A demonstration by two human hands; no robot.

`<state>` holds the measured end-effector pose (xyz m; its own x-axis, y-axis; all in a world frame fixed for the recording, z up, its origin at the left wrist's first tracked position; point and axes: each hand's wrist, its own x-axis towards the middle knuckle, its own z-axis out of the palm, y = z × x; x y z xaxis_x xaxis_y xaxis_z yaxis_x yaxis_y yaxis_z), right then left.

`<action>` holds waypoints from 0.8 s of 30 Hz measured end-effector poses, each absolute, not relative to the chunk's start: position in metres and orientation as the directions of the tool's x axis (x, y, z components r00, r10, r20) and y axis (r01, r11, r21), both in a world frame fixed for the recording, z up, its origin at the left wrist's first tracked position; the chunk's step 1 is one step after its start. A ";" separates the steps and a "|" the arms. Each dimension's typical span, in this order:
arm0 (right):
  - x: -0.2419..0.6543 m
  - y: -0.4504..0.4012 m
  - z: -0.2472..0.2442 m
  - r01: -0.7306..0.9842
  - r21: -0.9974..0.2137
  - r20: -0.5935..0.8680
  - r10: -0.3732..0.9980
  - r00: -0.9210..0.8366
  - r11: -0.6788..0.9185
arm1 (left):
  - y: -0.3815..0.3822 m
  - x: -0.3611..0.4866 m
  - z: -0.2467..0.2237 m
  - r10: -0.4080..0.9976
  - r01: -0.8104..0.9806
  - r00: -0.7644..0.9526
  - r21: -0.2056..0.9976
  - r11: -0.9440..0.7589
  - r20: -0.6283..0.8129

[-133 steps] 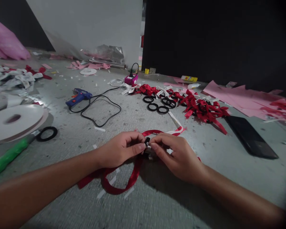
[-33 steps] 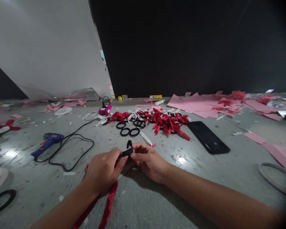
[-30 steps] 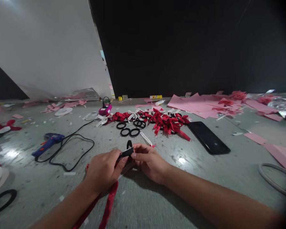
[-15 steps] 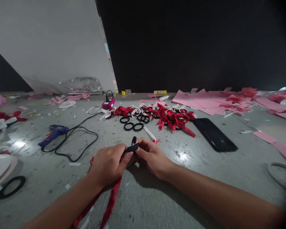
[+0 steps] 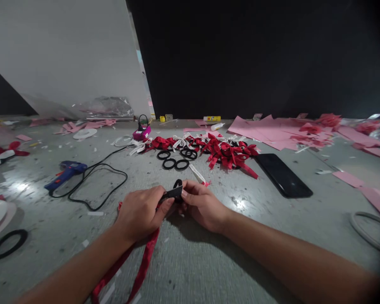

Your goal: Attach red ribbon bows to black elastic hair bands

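Black strip, red ribbon, blue glue gun, pink paper

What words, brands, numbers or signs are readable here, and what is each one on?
None can be read for certain.
White ribbon strip: faint printed marks, too small to read.
Yellow tube: coloured label, too small and blurred to read.
Black phone: dark face, no writing visible.

Red ribbon partly behind left hand
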<state>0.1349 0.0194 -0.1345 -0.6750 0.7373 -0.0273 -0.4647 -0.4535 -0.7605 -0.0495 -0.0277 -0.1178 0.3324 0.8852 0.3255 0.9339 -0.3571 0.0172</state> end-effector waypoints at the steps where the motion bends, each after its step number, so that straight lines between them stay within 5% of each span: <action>1: 0.135 0.019 -0.135 -0.468 -0.758 -0.027 0.739 -0.673 -0.454 | -0.027 -0.050 -0.118 0.885 0.931 0.340 0.022 -0.365 0.319; 24: 0.131 0.019 -0.136 -0.428 -0.798 -0.097 0.790 -0.605 -0.425 | -0.027 -0.050 -0.120 0.866 0.908 0.368 0.068 -0.413 0.338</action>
<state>0.1307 0.0189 -0.1355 -0.6052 0.7902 -0.0970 -0.4276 -0.4254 -0.7976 -0.0503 -0.0271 -0.1200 0.3681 0.8660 0.3384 0.9083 -0.4127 0.0681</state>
